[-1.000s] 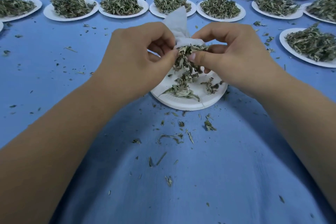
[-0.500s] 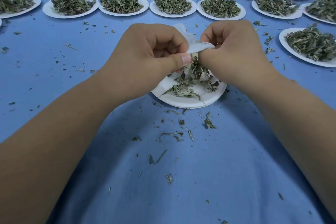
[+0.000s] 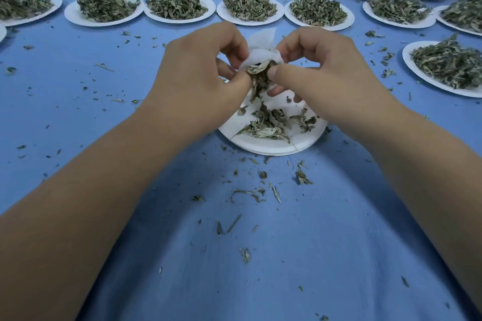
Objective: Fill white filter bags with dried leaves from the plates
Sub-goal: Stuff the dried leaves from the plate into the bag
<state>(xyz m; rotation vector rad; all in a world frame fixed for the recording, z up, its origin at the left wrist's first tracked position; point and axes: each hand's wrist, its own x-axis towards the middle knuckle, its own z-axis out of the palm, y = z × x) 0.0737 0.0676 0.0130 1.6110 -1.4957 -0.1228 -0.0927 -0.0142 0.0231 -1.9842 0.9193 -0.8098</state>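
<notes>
A white filter bag (image 3: pixel 262 45) is held above a white paper plate (image 3: pixel 271 147) near the middle of the blue table. My left hand (image 3: pixel 200 73) pinches the bag's left side, fingers curled round it. My right hand (image 3: pixel 320 70) grips its right side, thumb pressed against a clump of dried leaves (image 3: pixel 258 74) at the bag's mouth. Leaves hang from the mouth down toward the plate. A thin scatter of leaves (image 3: pixel 271 122) lies on that plate. The bag's lower part is hidden behind my fingers.
Several white plates heaped with dried leaves stand in two rows along the far edge, such as one plate (image 3: pixel 180 5). Another heaped plate (image 3: pixel 448 65) sits at the right. Leaf crumbs (image 3: pixel 260 190) litter the blue cloth in front of the near plate.
Both hands stayed at the bag over the plate. My thumbs came together at the bag's mouth, and the hanging clump of leaves is now shorter, with more of it inside the bag.
</notes>
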